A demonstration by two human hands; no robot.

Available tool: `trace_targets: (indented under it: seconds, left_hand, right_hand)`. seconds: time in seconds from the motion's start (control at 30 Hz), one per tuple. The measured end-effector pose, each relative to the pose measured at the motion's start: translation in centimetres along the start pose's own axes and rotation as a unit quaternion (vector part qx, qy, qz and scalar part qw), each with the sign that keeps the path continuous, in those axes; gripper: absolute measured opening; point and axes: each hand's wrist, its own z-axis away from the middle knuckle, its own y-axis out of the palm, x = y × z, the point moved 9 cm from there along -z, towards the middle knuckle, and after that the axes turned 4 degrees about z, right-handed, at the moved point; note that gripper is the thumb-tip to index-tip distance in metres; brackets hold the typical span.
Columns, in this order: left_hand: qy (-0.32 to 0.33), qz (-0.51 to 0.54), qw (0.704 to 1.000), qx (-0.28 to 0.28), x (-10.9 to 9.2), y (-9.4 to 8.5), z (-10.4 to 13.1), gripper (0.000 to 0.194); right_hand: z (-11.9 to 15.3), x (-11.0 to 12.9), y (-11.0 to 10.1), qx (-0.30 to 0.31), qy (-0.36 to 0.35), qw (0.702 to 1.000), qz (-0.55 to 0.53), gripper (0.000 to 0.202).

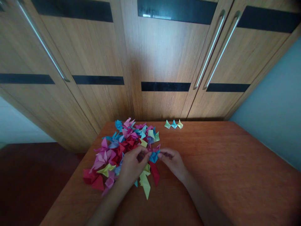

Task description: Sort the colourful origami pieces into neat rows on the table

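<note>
A small blue folded paper piece [154,156] is between my two hands at the right edge of a colorful paper pile. My left hand [134,161] pinches its left side with thumb and forefinger. On its right side, the fingertips of my right hand [172,161] are closed on it. The pile of folded papers [128,144] in pink, red, blue and yellow spreads under and beyond my left hand. A red paper [154,172] and a yellow-green paper [145,185] lie just below the blue piece.
Three small folded papers [174,124], green, blue and yellow, stand in a row at the far edge of the brown table [223,163]. Behind it rises a wooden cabinet [162,53] with long metal handles. A pale wall is on the right.
</note>
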Motion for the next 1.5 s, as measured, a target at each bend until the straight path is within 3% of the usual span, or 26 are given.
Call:
trace_targets:
  seconds: [0.17, 0.5, 0.63, 0.73, 0.8, 0.97, 1.13, 1.3, 1.5]
  left_hand:
    - [0.015, 0.041, 0.999, 0.020, -0.1, 0.5, 0.1, 0.013]
    - [0.032, 0.088, 0.992, 0.086, -1.5, 1.4, -0.4, 0.016]
    - [0.053, 0.071, 0.993, 0.083, -2.4, 1.7, -2.2, 0.016]
    - [0.091, 0.038, 0.993, 0.058, -3.5, 2.4, -5.0, 0.016]
    - [0.137, -0.026, 0.989, 0.053, -4.7, 4.1, -7.1, 0.016]
    - [0.202, -0.112, 0.967, 0.108, -7.0, 12.1, -12.1, 0.016]
    - [0.227, -0.169, 0.948, 0.146, -7.8, 19.3, -15.4, 0.017]
    - [0.229, -0.215, 0.935, 0.164, -7.5, 23.1, -18.1, 0.019]
    - [0.215, -0.258, 0.922, 0.190, -6.6, 25.7, -19.9, 0.020]
  right_hand:
    - [0.0, -1.1, -1.4, -0.046, 0.055, 0.997, -0.042, 0.021]
    - [-0.2, -1.1, -2.0, -0.064, 0.069, 0.986, -0.137, 0.023]
    - [-0.6, -1.6, -4.0, -0.100, 0.077, 0.989, -0.078, 0.026]
    - [-0.8, -2.1, -6.2, -0.154, 0.075, 0.982, 0.074, 0.023]
    - [-0.9, -2.0, -6.6, -0.156, 0.064, 0.966, 0.198, 0.022]
    - [-1.0, -1.3, -4.1, -0.056, 0.037, 0.910, 0.408, 0.020]
    - [-1.0, -1.0, -3.5, -0.034, 0.042, 0.877, 0.478, 0.018]
    - [-1.4, -1.6, -3.7, -0.026, 0.058, 0.865, 0.497, 0.016]
    - [-1.4, -2.0, -3.7, -0.027, 0.075, 0.864, 0.498, 0.017]
